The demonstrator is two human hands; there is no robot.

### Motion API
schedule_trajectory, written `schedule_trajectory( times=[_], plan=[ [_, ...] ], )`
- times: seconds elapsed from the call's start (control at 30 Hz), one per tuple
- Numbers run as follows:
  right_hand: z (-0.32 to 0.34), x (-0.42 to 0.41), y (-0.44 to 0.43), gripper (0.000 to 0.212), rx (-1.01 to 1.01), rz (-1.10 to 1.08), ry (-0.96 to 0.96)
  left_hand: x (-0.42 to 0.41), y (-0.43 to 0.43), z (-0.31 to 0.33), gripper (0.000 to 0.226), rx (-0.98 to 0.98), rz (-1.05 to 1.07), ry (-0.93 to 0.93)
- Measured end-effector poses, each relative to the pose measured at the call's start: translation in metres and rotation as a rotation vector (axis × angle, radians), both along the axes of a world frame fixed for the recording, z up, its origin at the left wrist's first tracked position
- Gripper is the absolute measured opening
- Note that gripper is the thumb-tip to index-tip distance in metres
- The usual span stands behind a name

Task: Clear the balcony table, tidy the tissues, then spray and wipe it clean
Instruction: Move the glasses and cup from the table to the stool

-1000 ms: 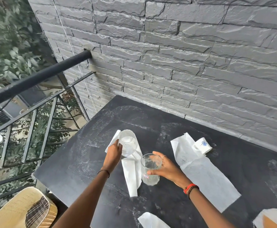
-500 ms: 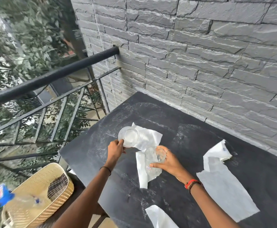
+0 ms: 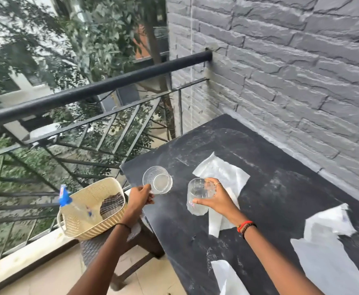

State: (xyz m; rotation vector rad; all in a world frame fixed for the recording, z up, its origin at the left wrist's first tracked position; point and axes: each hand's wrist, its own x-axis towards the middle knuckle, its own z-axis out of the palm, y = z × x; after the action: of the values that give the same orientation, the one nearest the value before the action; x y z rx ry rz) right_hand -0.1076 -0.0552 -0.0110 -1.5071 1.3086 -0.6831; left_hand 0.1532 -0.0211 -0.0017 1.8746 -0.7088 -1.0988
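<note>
I hold two clear glasses above the black dusty table (image 3: 280, 188). My left hand (image 3: 139, 199) grips the first glass (image 3: 158, 182) by its lower side, tilted, over the table's left edge. The second glass (image 3: 197, 196), with a small red label, is gripped from the right by my right hand (image 3: 216, 199). White tissues lie on the table: one unfolded tissue (image 3: 223, 175) under and behind my right hand, a crumpled tissue (image 3: 327, 222) and a long sheet (image 3: 327, 265) at the right, and another tissue (image 3: 227, 277) at the near edge.
A cream woven basket (image 3: 89, 211) sits on a brown stool (image 3: 144, 243) left of the table, holding a dark striped cloth (image 3: 111, 204) and a spray bottle with a blue nozzle (image 3: 64, 198). A black railing (image 3: 89, 90) runs along the left. A grey brick wall (image 3: 280, 71) backs the table.
Both hands have lifted the glasses off the tissue and carried them left toward the table's edge. My view has swung left, bringing the basket and stool into sight.
</note>
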Motion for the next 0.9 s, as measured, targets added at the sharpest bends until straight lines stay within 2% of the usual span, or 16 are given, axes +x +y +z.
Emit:
schedule_trajectory(
  times=[0.07,0.37,0.53,0.7,0.9],
  plan=[
    [0.003,0.023,-0.002,0.091,-0.003,0.031,0.002,0.019,0.016,-0.003,0.033,0.006,0.024,0.002],
    [0.000,0.144,0.007,0.085,-0.050,0.195,-0.024,0.108,0.098,-0.020,0.034,0.089,0.209,-0.090],
    [-0.013,0.208,0.030,0.094,-0.033,0.322,-0.024,0.149,0.146,-0.051,0.025,0.162,0.350,-0.029],
    [-0.040,0.258,0.053,0.092,-0.071,0.453,0.065,0.173,0.187,-0.097,0.039,0.254,0.414,0.030],
    [-0.090,0.298,0.080,0.094,-0.108,0.522,0.213,0.192,0.200,-0.148,0.030,0.346,0.504,0.085]
  ],
)
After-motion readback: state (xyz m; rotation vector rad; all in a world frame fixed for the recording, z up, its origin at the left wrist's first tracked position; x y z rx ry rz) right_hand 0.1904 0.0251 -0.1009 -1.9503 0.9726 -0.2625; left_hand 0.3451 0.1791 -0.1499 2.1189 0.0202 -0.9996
